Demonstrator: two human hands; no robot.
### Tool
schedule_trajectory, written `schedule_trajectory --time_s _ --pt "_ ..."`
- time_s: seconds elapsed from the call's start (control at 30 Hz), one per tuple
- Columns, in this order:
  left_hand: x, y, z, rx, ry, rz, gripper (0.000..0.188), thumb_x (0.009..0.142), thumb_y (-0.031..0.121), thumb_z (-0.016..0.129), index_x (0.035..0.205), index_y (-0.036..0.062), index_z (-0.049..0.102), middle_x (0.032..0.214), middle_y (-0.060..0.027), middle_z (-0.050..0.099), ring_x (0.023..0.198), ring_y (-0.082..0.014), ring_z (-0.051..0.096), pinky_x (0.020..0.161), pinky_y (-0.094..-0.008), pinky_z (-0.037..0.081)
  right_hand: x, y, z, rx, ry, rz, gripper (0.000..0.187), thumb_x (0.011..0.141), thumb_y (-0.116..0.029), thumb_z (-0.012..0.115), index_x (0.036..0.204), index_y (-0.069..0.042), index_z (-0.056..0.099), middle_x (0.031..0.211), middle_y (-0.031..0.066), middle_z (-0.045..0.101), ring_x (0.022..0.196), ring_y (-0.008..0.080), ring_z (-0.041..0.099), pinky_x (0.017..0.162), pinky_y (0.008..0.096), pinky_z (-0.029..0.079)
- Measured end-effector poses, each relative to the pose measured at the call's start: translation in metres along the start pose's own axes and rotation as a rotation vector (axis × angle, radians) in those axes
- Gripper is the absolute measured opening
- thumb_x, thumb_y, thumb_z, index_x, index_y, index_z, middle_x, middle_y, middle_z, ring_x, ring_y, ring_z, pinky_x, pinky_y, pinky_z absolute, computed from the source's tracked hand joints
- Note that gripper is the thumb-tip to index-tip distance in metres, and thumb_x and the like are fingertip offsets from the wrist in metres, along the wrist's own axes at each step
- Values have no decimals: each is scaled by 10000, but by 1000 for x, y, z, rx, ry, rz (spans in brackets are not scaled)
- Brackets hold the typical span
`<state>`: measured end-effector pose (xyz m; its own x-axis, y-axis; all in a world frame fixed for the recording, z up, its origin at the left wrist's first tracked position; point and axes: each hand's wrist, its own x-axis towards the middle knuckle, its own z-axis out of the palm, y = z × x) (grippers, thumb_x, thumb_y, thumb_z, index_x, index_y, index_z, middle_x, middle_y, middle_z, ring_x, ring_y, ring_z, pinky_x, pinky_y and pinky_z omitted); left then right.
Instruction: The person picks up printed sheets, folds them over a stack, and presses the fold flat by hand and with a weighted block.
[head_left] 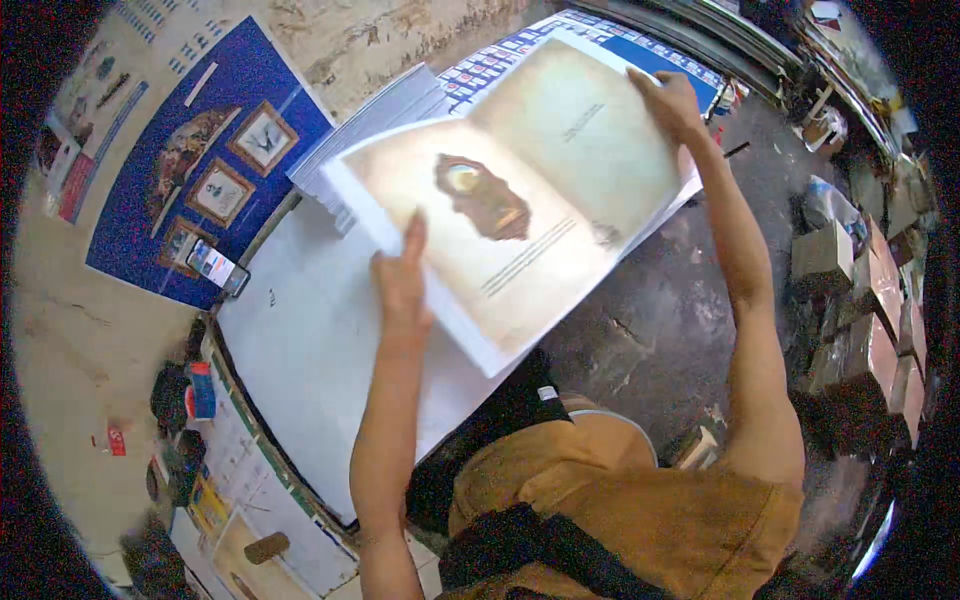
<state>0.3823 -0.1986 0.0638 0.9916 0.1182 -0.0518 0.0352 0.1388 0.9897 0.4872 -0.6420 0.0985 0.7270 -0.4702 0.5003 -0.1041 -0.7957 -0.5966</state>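
Before me, tilted and lifted over the white tabletop, is a large printed sheet with two page images, one with a brown ornate picture and one pale green; its white edge looks thick, so several sheets may lie together. My left hand grips its near left edge, thumb on top and the other fingers hidden beneath. At the far right edge, my right hand is closed on the same sheet. Partly behind it is a stack of white paper.
A phone rests at the table's left edge, beside a blue poster with framed pictures. More blue-and-white printed sheets lie at the back. Paper bundles are piled on the right, past the dark floor.
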Motion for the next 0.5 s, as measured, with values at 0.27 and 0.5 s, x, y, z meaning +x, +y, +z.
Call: schedule_trajectory --time_s 0.27,0.5 --pt "55 -63 60 -127 -46 -249 518 879 271 704 1183 -116 544 1079 -168 630 917 -246 629 729 -381 544 45 90 48 -377 -152 26 685 794 -674 595 911 -6 689 893 240 680 876 364 663 767 443 516" --pt "31 -82 13 -206 -325 -490 326 934 223 601 1132 -36 603 980 -138 682 818 -223 679 723 -404 575 33 211 85 -538 110 -278 929 772 -719 573 1324 24 489 1300 252 518 1216 407 482 981 508 413"
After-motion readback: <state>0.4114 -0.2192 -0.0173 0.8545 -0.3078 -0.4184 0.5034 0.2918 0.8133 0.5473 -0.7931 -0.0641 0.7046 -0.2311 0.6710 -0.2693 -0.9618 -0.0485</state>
